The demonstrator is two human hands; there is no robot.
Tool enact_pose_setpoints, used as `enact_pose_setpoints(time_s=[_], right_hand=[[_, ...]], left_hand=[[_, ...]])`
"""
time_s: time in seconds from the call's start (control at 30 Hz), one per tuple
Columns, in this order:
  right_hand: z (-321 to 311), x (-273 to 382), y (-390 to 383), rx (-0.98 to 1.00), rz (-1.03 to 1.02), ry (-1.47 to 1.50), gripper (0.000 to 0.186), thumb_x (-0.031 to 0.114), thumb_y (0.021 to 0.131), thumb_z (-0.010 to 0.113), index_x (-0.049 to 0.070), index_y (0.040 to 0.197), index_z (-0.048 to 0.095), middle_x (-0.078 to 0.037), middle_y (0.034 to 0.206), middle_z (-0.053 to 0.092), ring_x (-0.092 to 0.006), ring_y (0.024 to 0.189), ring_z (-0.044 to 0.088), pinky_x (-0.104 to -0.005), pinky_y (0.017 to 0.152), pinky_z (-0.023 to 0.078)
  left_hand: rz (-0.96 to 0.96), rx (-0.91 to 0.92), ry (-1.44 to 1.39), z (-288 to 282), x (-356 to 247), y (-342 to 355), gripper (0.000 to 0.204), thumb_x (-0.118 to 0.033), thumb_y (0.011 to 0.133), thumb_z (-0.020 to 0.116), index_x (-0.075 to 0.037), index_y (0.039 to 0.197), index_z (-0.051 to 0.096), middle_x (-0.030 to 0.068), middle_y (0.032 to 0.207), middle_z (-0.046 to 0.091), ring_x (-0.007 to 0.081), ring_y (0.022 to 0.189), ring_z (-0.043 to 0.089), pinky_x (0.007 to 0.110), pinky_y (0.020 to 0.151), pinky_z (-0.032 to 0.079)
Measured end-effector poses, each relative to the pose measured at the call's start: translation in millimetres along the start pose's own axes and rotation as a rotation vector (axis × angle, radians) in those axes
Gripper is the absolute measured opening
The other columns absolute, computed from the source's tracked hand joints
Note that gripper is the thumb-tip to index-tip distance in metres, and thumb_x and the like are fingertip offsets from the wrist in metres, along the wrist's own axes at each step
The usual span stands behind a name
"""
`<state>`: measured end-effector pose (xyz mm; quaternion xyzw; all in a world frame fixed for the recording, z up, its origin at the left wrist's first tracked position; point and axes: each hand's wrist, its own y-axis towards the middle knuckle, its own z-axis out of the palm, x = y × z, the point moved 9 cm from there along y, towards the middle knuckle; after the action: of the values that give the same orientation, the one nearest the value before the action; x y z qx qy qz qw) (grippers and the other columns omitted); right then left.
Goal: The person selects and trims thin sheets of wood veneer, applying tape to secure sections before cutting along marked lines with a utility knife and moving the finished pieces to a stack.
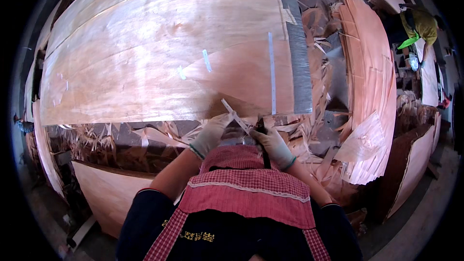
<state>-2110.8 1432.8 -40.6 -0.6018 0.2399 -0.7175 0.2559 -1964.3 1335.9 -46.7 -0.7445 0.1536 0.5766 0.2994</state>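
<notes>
Both my hands wear pale knit gloves and are close together at the near edge of a wide wood veneer sheet. My left hand is closed on a narrow pale strip, one end of which sticks up past the fingers over the sheet. The strip slants down toward my right hand, whose fingers are closed round a narrow black object; its kind cannot be made out. White tape pieces and a long tape strip lie on the sheet.
Veneer scraps litter the floor around the sheet. A tall stack of reddish veneer stands to the right, and a panel lies at the near left. A person in a yellow-green top bends over at the far right.
</notes>
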Motion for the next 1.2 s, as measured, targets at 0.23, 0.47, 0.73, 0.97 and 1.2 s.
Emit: enact_pose_setpoints(time_s=[0.23, 0.47, 0.73, 0.97, 1.2], right_hand=[[-4, -11, 9, -0.125, -0.042, -0.106, 0.024, 0.021, 0.094, 0.063, -0.003, 0.091, 0.06, -0.002, 0.074, 0.058, -0.009, 0.066, 0.051, -0.0252, 0.061, 0.043], [-3, -38, 34, -0.276, -0.121, -0.113, 0.022, 0.019, 0.091, 0.066, -0.001, 0.094, 0.059, -0.005, 0.073, 0.061, -0.0098, 0.062, 0.055, -0.026, 0.055, 0.044], [-13, -39, 48, -0.177, -0.11, -0.095, 0.027, 0.016, 0.088, 0.069, -0.003, 0.104, 0.06, -0.009, 0.081, 0.065, -0.0198, 0.073, 0.059, -0.0337, 0.068, 0.048], [-90, 102, 70, -0.135, -0.104, -1.106, 0.024, 0.023, 0.085, 0.065, 0.0, 0.093, 0.064, -0.021, 0.076, 0.064, -0.0351, 0.074, 0.065, -0.0421, 0.066, 0.05], [-50, 213, 122, -0.069, -0.432, -0.616, 0.021, 0.022, 0.088, 0.065, 0.001, 0.087, 0.064, -0.005, 0.067, 0.061, -0.0146, 0.061, 0.056, -0.0286, 0.057, 0.044]], left_hand=[[-0.247, -0.178, -0.754, -6, 34, 31, 0.017, -0.016, 0.097, 0.055, -0.001, 0.1, 0.063, 0.0077, 0.096, 0.066, 0.0194, 0.083, 0.065, 0.032, 0.077, 0.055], [0.231, -0.626, 0.764, -34, -22, 46, 0.032, -0.015, 0.078, 0.069, -0.007, 0.108, 0.059, 0.0131, 0.125, 0.054, 0.0352, 0.121, 0.045, 0.047, 0.107, 0.031], [0.163, -0.324, 0.912, -17, 5, 44, 0.058, -0.031, 0.084, 0.066, -0.004, 0.133, 0.05, 0.0117, 0.147, 0.042, 0.0298, 0.14, 0.033, 0.047, 0.118, 0.019], [0.301, -0.424, 0.898, -18, -14, 35, 0.057, -0.029, 0.083, 0.067, -0.004, 0.131, 0.05, 0.0121, 0.146, 0.042, 0.0287, 0.14, 0.032, 0.046, 0.118, 0.019], [0.366, -0.523, 0.925, -40, -40, 77, 0.044, -0.021, 0.084, 0.065, -0.003, 0.123, 0.056, 0.014, 0.136, 0.051, 0.0315, 0.135, 0.038, 0.047, 0.116, 0.022]])
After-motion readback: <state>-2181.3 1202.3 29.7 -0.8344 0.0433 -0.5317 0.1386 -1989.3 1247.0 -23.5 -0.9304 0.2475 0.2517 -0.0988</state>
